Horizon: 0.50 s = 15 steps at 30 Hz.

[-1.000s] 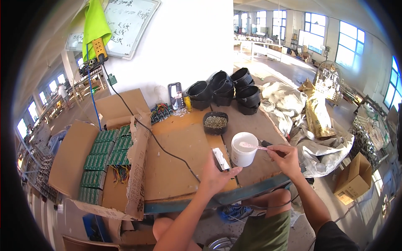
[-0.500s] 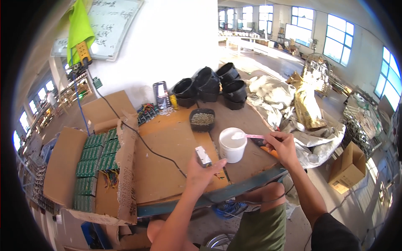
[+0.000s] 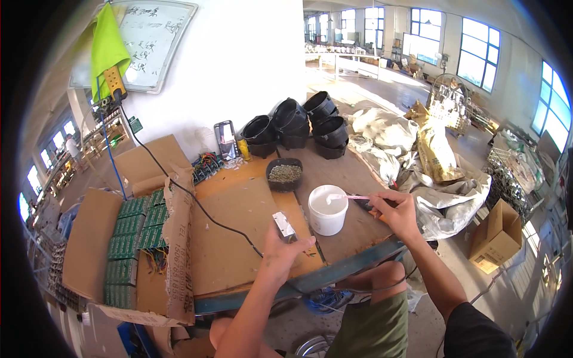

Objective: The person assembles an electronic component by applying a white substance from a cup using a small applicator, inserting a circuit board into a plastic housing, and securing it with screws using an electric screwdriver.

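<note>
My left hand [image 3: 279, 255] is closed around a small box-shaped part [image 3: 283, 224] with a white, shiny top face; its lower end is hidden by the fingers. In my right hand [image 3: 395, 213], a thin pink spatula [image 3: 357, 197] is pinched between thumb and fingers. White paste coats the spatula's tip, which is at the mouth of a white plastic tub [image 3: 327, 223]. The tub stands upright on the cardboard-covered table [image 3: 233, 238], between my two hands. Something dark with an orange end lies partly hidden behind my right hand.
A black tray [image 3: 285, 185] of small metal pieces stands behind the tub. Several black buckets [image 3: 290, 122] are at the back. An open carton [image 3: 180, 256] of green circuit boards sits at left, and a black cable [image 3: 215, 219] crosses the table. White sacks [image 3: 382, 134] lie at right.
The spatula's tip has lowered slightly into the tub's mouth, with my right hand following. My left hand still holds the part nearly in place. The whole view has shifted a little.
</note>
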Available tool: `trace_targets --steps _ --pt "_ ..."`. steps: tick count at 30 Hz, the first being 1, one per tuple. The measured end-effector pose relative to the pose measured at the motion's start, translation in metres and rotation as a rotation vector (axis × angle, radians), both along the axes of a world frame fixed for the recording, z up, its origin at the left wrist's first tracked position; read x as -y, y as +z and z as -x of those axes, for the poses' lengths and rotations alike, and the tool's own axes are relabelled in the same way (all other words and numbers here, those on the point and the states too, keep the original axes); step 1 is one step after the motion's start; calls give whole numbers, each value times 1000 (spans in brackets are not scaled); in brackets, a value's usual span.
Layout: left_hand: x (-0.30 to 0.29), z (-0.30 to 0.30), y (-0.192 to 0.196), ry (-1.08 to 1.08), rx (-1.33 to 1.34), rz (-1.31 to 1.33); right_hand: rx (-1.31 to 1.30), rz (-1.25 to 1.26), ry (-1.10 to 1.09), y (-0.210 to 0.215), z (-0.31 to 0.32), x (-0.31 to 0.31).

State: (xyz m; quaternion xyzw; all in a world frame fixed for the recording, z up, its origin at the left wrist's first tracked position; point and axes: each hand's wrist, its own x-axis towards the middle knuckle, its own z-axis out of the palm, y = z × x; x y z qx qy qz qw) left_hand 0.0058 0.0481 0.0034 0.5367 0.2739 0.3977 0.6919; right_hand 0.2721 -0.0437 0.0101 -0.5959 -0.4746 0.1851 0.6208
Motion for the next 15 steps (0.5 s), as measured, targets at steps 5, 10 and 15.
trace_targets --steps 5,10,15 --pt "-2 1 -9 5 103 69 16 -11 -28 8 7 3" --pt "-1 -1 -6 -17 5 -12 -2 47 -1 -1 -1 -3" --pt "2 -1 -4 -11 40 42 -74 91 28 -9 -10 -5"
